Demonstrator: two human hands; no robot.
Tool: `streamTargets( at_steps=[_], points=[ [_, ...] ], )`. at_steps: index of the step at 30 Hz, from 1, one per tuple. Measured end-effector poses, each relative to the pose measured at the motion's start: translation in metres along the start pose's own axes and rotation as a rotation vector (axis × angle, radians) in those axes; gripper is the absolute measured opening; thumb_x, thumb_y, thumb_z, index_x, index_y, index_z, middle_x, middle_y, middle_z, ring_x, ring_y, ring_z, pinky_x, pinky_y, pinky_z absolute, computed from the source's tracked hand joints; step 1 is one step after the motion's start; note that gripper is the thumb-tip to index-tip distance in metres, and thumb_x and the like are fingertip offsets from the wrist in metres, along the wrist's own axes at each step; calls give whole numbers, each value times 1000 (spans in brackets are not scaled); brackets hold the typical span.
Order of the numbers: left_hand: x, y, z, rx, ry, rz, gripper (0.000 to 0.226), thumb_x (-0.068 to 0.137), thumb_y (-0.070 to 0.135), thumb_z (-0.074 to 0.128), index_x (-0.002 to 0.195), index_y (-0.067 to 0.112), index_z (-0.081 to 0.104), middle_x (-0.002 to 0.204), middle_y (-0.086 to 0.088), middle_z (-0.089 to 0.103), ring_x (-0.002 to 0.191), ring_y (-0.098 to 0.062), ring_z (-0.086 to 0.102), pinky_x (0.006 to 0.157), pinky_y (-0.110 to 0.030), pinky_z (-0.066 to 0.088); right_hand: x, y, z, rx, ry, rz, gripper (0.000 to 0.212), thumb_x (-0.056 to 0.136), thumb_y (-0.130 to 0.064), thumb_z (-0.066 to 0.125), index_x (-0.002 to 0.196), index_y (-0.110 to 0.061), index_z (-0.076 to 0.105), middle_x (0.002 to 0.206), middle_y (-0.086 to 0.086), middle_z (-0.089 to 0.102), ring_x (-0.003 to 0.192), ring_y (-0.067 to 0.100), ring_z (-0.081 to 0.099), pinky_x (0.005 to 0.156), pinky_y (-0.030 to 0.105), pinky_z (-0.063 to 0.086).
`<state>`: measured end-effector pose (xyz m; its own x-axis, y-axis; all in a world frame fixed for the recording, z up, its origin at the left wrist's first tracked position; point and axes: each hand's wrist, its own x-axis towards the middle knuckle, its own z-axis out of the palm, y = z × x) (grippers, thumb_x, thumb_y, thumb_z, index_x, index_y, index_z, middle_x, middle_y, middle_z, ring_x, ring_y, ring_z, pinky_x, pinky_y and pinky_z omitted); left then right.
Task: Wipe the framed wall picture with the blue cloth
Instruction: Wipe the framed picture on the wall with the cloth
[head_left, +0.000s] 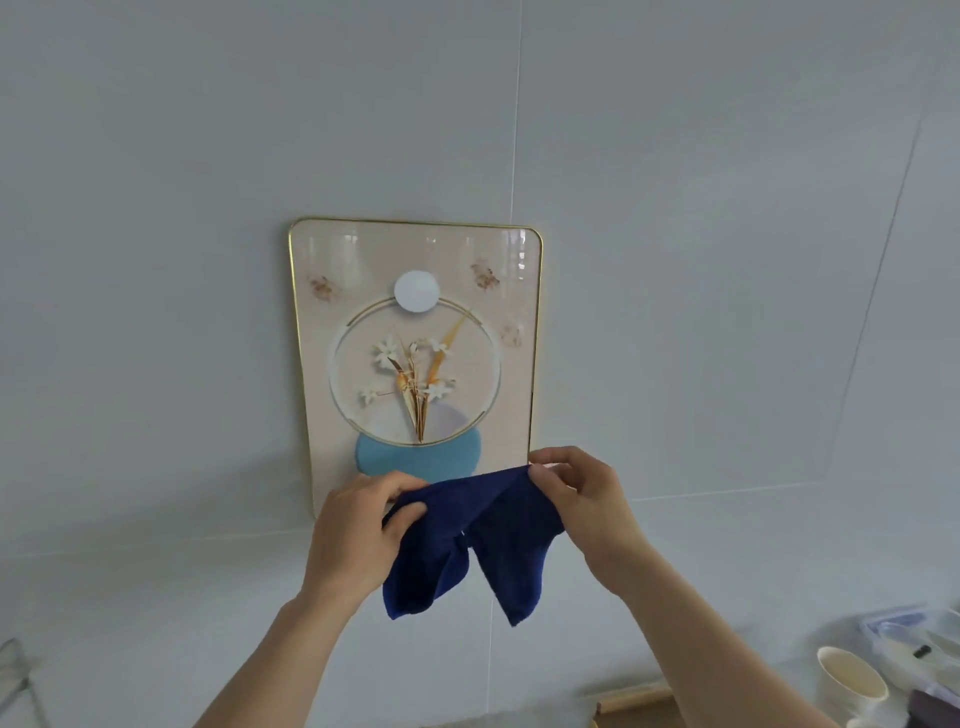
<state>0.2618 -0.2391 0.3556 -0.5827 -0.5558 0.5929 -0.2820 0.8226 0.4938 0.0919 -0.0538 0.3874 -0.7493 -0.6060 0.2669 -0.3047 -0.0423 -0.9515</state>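
A framed picture (415, 260) with a thin gold rim hangs on the pale wall; it shows flowers in a ring above a light blue shape. In front of its lower edge I hold a dark blue cloth (483, 540) between both hands. My left hand (358, 525) pinches the cloth's left top corner. My right hand (582, 493) pinches the right top corner near the frame's lower right corner. The cloth hangs down in two folds and hides the picture's bottom edge.
At the lower right stand a cream cup (852, 675), a clear plastic box (914, 639) and a wooden piece (628, 699). A metal wire shape (15, 670) shows at the lower left. The wall (727, 260) around the picture is plain panelling.
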Motion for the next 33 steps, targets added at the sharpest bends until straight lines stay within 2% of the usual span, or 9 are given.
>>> streamTargets(
  at_steps=[3, 6, 12, 15, 20, 23, 27, 30, 33],
  points=[
    [13, 16, -5, -112, 86, 41, 19, 92, 25, 72, 109, 33, 76, 92, 31, 64, 90, -5, 62, 73, -13, 43, 4, -20, 13, 339, 78, 82, 12, 99, -21, 68, 104, -13, 75, 100, 14, 80, 90, 27, 72, 87, 49, 60],
    [22, 40, -6, -175, 158, 142, 18, 92, 24, 73, 108, 33, 76, 98, 26, 70, 93, -4, 62, 81, -11, 42, 5, -36, 30, 450, 90, 107, 20, 100, -28, 67, 103, -11, 77, 105, 17, 81, 98, 32, 76, 93, 49, 60],
    [37, 65, 4, -192, 236, 223, 16, 94, 27, 70, 104, 39, 74, 99, 21, 72, 97, -4, 62, 91, -18, 44, 0, -38, 43, 567, -228, 131, 48, 104, -52, 51, 126, -14, 70, 126, 14, 75, 120, 28, 71, 109, 46, 53],
    [41, 72, 11, -219, 232, 201, 15, 97, 30, 65, 105, 41, 71, 100, 22, 71, 100, -5, 63, 89, -22, 50, 5, -30, 39, 645, -352, 99, 43, 107, -39, 53, 137, -10, 60, 140, 20, 66, 132, 33, 63, 116, 53, 45],
    [51, 63, 23, -362, 118, 176, 36, 98, 26, 49, 124, 42, 68, 119, 27, 70, 118, 1, 61, 102, -33, 54, 21, -23, 27, 617, -132, 107, 35, 98, -20, 70, 132, -21, 65, 128, 11, 75, 117, 28, 73, 104, 49, 58],
    [57, 48, 28, -329, 233, 138, 42, 97, 30, 46, 136, 35, 62, 134, 21, 65, 128, 1, 55, 110, -37, 50, 37, -29, 18, 513, 36, 23, 32, 97, -22, 71, 128, -29, 67, 127, 0, 75, 119, 22, 70, 105, 47, 57],
    [78, 43, 28, -38, 388, 211, 49, 102, 42, 43, 146, 25, 55, 150, 7, 57, 141, -14, 47, 122, -38, 33, 67, -55, 12, 135, 281, -288, 41, 97, -19, 69, 135, -32, 62, 131, -16, 68, 123, 4, 62, 111, 36, 51],
    [100, 44, 29, 119, 409, 254, 56, 102, 44, 41, 153, 21, 46, 161, 0, 44, 153, -18, 33, 128, -34, 13, 92, -70, 14, -84, 374, -527, 49, 95, -16, 70, 140, -31, 57, 133, -8, 63, 116, 4, 59, 103, 29, 51],
    [124, 45, 29, 271, 415, 304, 61, 103, 42, 41, 159, 20, 34, 170, -3, 28, 159, -21, 19, 131, -42, 6, 121, -76, 18, -292, 459, -728, 51, 95, -15, 70, 142, -29, 57, 136, -2, 59, 113, 2, 55, 100, 28, 50]
  ],
)
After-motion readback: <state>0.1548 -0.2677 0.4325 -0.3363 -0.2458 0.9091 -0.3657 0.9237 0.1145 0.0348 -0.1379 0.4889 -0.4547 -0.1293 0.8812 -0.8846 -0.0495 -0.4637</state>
